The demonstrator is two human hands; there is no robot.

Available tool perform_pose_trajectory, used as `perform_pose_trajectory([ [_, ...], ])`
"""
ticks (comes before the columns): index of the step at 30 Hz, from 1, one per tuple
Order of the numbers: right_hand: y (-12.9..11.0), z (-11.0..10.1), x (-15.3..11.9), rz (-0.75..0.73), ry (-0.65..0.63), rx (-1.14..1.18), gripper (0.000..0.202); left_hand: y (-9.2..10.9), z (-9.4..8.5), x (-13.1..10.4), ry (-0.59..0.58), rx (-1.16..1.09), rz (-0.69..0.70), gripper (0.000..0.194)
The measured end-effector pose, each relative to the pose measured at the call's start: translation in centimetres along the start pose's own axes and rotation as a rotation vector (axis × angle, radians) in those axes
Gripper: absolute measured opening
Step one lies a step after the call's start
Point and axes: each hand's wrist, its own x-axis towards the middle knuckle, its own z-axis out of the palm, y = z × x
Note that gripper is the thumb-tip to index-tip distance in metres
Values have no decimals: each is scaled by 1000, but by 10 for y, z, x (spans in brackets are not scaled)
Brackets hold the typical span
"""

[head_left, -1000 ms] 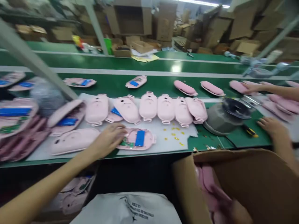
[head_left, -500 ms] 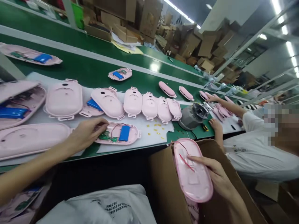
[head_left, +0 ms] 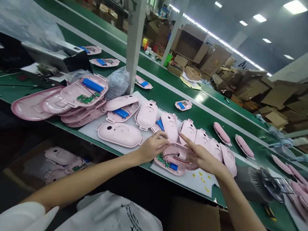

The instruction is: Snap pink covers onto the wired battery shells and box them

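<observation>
A pink shell half [head_left: 181, 172] lies on the white foam sheet, with a green circuit board [head_left: 162, 161] and a blue battery [head_left: 173, 166] inside. Tilted just above it, inner side partly in sight, is a pink cover [head_left: 178, 150] with a thin wire. My right hand [head_left: 202, 157] grips the cover's right part, index finger stretched along its far edge. At the cover's left end, my left hand [head_left: 152, 147] is closed, thumb and fingers pinched on its rim. The fingertips partly hide the contact.
Closed pink cases [head_left: 120, 134] line the foam sheet [head_left: 150, 110]. Open shells [head_left: 84, 91] are stacked at left. Small yellow pieces [head_left: 203, 180] lie at right, near a grey machine [head_left: 251, 183]. A cardboard box [head_left: 194, 213] stands below the table edge.
My right hand has brought the pink cover from above the cardboard box to the open shell half. My left hand has moved from the shell's end to the cover. The view has swung left.
</observation>
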Motion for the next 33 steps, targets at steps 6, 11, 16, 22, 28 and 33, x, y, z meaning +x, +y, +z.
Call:
perform_pose_trajectory([
  [6, -7, 12, 26, 25, 261, -270, 35, -5, 4, 5, 9, 12, 29, 17],
  [11, -8, 19, 26, -34, 329, -319, 35, -11, 11, 5, 90, -41, -17, 17],
  [16, -4, 21, 32, -19, 313, -265, 28, -11, 22, 2, 175, -415, -383, 35],
  [22, -11, 46, 62, 35, 386, -352, 20, -11, 14, 7, 115, -405, -487, 44],
  [28, -11, 29, 60, -48, 454, -116, 24, -27, -1, 25, -123, -67, -531, 41],
  [33, 66, -12, -54, 237, 1372, 520, 21, -36, -4, 31, -122, 34, -675, 40],
])
